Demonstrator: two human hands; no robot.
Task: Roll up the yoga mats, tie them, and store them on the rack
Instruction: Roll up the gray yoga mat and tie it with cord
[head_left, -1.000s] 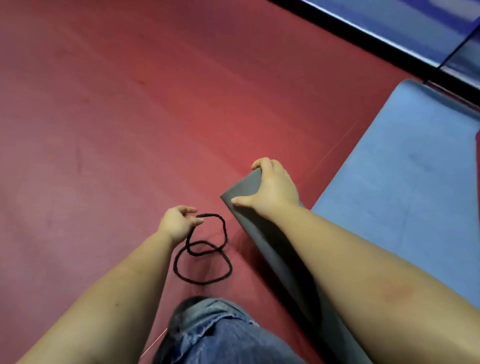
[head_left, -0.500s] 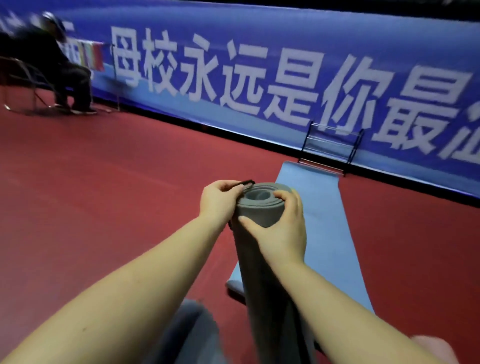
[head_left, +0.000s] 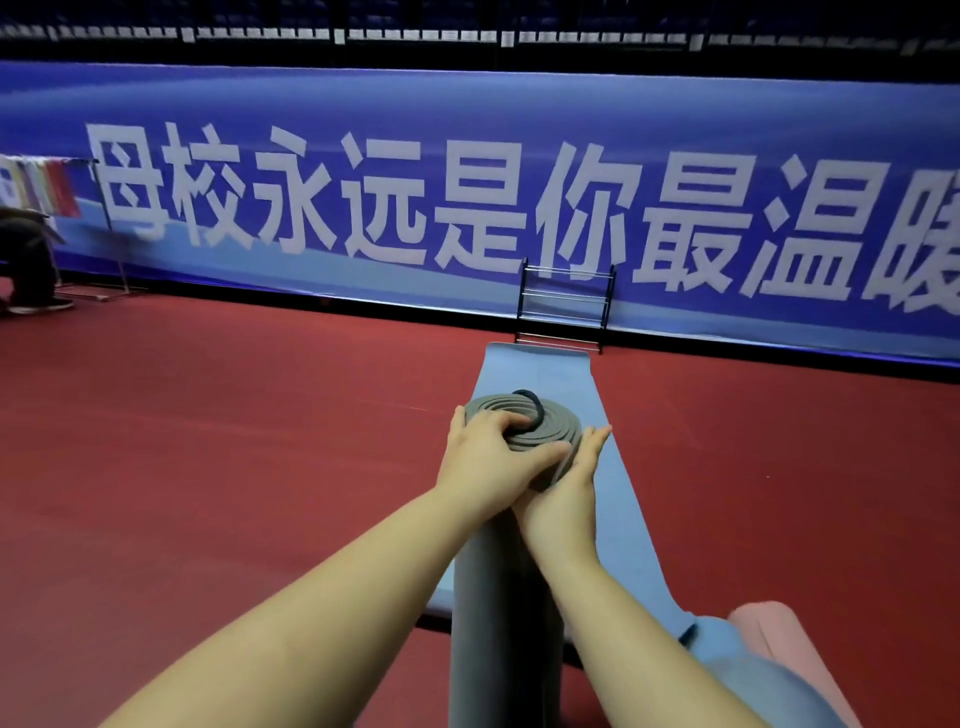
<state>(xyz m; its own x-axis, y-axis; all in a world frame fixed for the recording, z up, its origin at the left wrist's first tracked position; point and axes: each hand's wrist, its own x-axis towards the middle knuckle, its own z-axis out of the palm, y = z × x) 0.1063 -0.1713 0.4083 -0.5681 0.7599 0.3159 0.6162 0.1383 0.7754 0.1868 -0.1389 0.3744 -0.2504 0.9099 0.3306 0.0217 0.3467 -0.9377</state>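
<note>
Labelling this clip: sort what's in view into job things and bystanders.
Job:
grey rolled mat
black elastic loop
blue mat, unrolled
pink mat
rack
left hand
right hand

Bystanders:
blue banner
clothes rail

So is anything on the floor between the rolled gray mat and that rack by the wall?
Only the blue mat, lying flat between the gray mat and the rack. Nothing upright stands between them.

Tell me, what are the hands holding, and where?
Both hold the rolled grey mat at its top end: the left hand grips over the rim with the black band, the right hand presses flat against its side.
</note>
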